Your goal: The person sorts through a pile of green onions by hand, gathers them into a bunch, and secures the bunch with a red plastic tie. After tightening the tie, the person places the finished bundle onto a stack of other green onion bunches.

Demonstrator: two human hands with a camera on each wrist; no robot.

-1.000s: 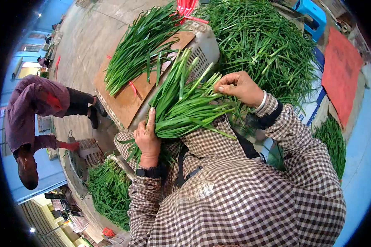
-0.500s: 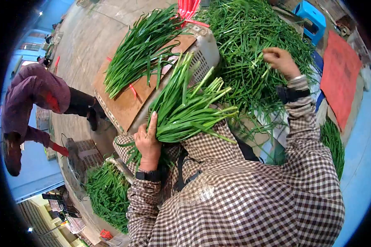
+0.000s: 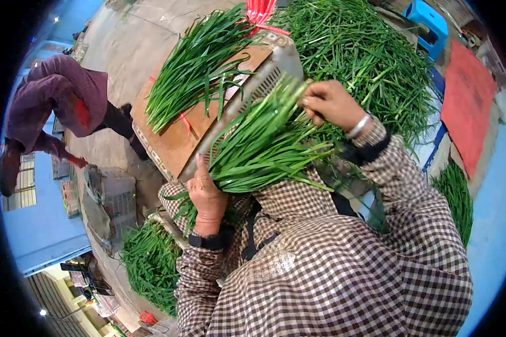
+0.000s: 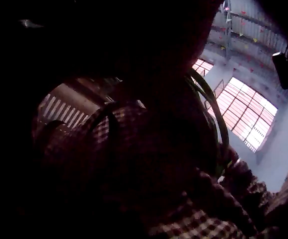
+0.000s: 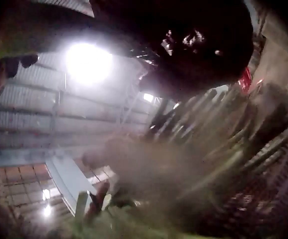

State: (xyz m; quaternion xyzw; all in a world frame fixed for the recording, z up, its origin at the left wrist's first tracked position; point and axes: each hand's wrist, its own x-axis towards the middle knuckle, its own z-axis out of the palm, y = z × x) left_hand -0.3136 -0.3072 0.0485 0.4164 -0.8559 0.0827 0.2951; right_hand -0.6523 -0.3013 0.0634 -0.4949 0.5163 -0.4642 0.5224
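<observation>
In the head view my left hand [image 3: 207, 196] grips a fanned bunch of garlic chives [image 3: 253, 151] over my lap, one finger extended along the leaves. At the pale stem ends, my right hand [image 3: 334, 106] pinches stems between thumb and curled fingers; those stems are blurred. A second bunch, laid out neatly [image 3: 199, 67], rests on a brown board [image 3: 177, 154] atop a pale plastic crate [image 3: 289, 59]. The left wrist view is mostly dark, with a few leaves [image 4: 218, 114] showing. Blurred stems [image 5: 208, 134] fan out below the dark hand in the right wrist view.
Beyond my right hand lies a large loose heap of chives [image 3: 365, 67]. Red ties [image 3: 258, 14] hang at the crate's far end. A blue stool [image 3: 427, 28] and red sheet [image 3: 469, 106] are at right. Another person [image 3: 62, 95] bends at left, near another chive heap [image 3: 149, 267].
My right hand moved from the stem ends out over the loose heap, then back to the stem ends. My left hand keeps its hold. The other person has shifted their stance.
</observation>
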